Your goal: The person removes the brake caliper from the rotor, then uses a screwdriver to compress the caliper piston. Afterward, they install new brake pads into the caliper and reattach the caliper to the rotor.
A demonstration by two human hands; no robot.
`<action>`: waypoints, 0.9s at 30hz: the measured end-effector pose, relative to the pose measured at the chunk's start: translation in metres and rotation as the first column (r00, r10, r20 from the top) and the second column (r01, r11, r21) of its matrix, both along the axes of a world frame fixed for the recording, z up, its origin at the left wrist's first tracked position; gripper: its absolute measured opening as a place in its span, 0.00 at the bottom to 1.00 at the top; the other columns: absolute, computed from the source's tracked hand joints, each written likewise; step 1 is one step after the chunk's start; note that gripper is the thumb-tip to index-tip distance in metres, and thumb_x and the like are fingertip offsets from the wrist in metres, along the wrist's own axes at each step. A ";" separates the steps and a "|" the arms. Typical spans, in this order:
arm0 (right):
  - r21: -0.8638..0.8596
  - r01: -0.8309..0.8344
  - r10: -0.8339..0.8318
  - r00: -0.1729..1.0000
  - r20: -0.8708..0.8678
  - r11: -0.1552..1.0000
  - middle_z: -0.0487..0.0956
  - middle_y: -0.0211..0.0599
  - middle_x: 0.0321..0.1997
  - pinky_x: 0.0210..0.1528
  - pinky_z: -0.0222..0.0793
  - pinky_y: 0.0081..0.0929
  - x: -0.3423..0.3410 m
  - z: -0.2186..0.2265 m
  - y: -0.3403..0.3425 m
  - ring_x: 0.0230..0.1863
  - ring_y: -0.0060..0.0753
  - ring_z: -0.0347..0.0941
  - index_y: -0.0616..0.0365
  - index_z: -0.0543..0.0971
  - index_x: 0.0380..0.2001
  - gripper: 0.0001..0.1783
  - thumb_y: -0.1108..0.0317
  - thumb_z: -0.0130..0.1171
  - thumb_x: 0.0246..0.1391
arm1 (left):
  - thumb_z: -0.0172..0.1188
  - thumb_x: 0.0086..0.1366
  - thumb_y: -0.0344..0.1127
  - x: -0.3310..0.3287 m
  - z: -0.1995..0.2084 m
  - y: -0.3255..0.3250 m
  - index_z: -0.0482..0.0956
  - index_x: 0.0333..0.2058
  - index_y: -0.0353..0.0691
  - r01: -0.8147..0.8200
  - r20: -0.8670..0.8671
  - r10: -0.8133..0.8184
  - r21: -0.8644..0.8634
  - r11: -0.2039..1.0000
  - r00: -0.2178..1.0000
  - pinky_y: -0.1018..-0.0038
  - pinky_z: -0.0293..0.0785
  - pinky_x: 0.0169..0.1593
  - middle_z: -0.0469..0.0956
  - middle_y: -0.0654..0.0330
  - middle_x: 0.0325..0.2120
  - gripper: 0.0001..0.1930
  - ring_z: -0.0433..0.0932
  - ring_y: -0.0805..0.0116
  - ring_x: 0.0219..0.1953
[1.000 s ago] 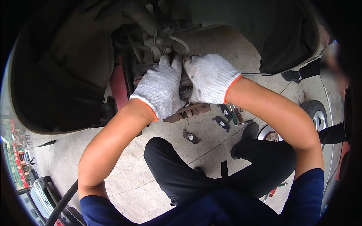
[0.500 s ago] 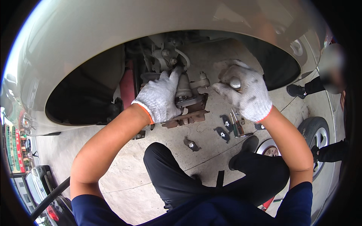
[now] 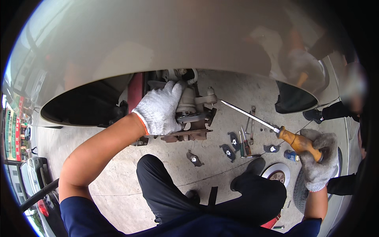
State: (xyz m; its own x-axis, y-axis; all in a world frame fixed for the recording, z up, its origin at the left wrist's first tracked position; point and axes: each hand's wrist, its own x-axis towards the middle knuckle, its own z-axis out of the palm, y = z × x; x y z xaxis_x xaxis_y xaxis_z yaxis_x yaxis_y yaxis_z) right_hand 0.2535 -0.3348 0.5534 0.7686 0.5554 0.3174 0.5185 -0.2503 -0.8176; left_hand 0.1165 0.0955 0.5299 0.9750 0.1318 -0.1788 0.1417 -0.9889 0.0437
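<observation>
My left hand (image 3: pixel 160 108), in a white knit glove, grips the greyish brake caliper (image 3: pixel 187 100) inside the car's wheel arch, fingers over its top. The rusty bracket (image 3: pixel 185 136) is below the caliper. In my right hand (image 3: pixel 324 158), also gloved, is a long screwdriver (image 3: pixel 294 139) with a worn amber handle. My fingers wrap round the end of that handle. Its metal shaft points up and left, and the tip ends close to the caliper's projecting arm (image 3: pixel 208 98); I cannot tell whether they touch.
The pale car fender (image 3: pixel 177 43) arches over the work. On the concrete lie several brake pads (image 3: pixel 194 158), small screwdrivers (image 3: pixel 246 144), a wrench (image 3: pixel 252 124), a can (image 3: pixel 291 155) and a brake disc (image 3: pixel 286 172). A wheel (image 3: pixel 301 191) and another person's dark-clad leg (image 3: pixel 343 185) are at right.
My right hand has swung right and nearer my body, bringing the screwdriver's whole length into sight. My left hand stays on the caliper. The view has shifted, showing more fender.
</observation>
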 end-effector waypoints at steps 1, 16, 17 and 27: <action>-0.004 0.003 -0.003 0.999 -0.054 1.000 0.85 0.55 0.53 0.55 0.83 0.37 0.000 -0.001 -0.002 0.54 0.44 0.86 0.60 0.71 0.44 0.26 0.74 0.80 0.49 | 0.79 0.52 0.55 -0.001 -0.002 0.001 0.62 0.67 0.32 -0.009 0.007 0.009 -0.017 1.000 1.000 0.48 0.84 0.54 0.74 0.34 0.56 0.52 0.85 0.34 0.49; -0.239 -0.227 0.254 0.963 0.088 0.944 0.89 0.52 0.47 0.46 0.85 0.32 0.037 0.012 0.057 0.44 0.40 0.90 0.56 0.72 0.41 0.21 0.75 0.77 0.53 | 0.80 0.49 0.53 0.001 0.001 -0.001 0.63 0.67 0.33 -0.076 -0.038 0.074 -0.055 0.996 0.997 0.48 0.85 0.54 0.73 0.34 0.55 0.52 0.85 0.32 0.48; -0.248 -0.249 0.284 0.952 0.114 0.936 0.89 0.52 0.47 0.46 0.85 0.33 0.037 0.012 0.059 0.45 0.41 0.90 0.56 0.72 0.41 0.22 0.75 0.77 0.52 | 0.80 0.49 0.53 0.000 0.000 -0.001 0.63 0.66 0.34 -0.073 -0.026 0.071 -0.055 0.996 0.997 0.48 0.85 0.54 0.73 0.35 0.55 0.52 0.85 0.32 0.48; -0.343 -0.416 0.507 0.827 0.242 0.842 0.89 0.45 0.49 0.47 0.86 0.39 0.051 0.018 0.085 0.45 0.50 0.89 0.56 0.84 0.46 0.19 0.73 0.78 0.50 | 0.81 0.49 0.53 -0.001 -0.001 -0.002 0.64 0.66 0.34 -0.047 0.018 0.047 -0.015 0.999 0.999 0.47 0.84 0.54 0.74 0.35 0.55 0.52 0.85 0.32 0.48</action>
State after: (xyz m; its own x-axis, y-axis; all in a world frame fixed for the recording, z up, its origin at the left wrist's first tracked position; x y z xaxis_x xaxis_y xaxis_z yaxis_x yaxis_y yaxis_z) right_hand 0.3042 -0.2498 0.5717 0.2845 0.9158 0.2835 0.8421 -0.0973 -0.5305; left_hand 0.1151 0.0938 0.5287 0.9710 0.1749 -0.1632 0.1869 -0.9805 0.0613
